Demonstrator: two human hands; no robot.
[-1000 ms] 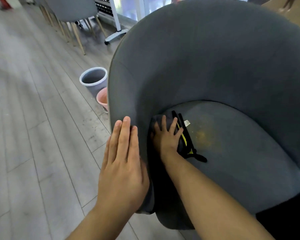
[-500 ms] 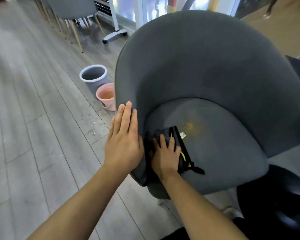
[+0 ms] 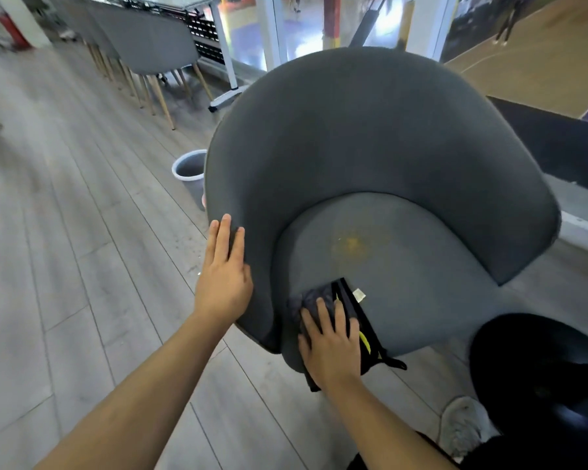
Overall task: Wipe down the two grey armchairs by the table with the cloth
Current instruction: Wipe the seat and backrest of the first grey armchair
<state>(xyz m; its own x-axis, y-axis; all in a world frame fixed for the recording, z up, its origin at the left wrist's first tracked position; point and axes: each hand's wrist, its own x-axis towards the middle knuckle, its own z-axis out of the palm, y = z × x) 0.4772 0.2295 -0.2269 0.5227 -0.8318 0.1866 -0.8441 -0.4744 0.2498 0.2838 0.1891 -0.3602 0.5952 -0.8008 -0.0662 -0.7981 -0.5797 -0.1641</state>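
Cloth [image 3: 316, 295]: dark and crumpled, at the near left of the armchair's [image 3: 370, 147] seat [image 3: 421, 283]. Lies with its long axis slanting from far left to near right, the near end spilling over the seat's front edge. Shows a black border with a yellow-green stripe, a small white tag [image 3: 358, 295] on the far side, and a thin black loop [image 3: 394, 362] trailing at the near right corner.

Pinned under the right hand [image 3: 331, 347]: fingers straight, slightly spread, pressed flat on the fabric and curled round nothing.

Left hand [image 3: 223, 279]: laid flat against the outer left side of the chair shell, fingers straight and close together, gripping nothing.

Armchair: grey fabric tub shape, open front turned toward the person, curved back on the far side. Carries a yellowish stain [image 3: 350, 242] mid-seat, apart from the cloth.

Beyond the chair's left side: grey bin [image 3: 190, 171] on the wood-plank floor [image 3: 65, 232], partly hidden by the shell. Farther back, a second grey armchair [image 3: 150, 42] on slim wooden legs.
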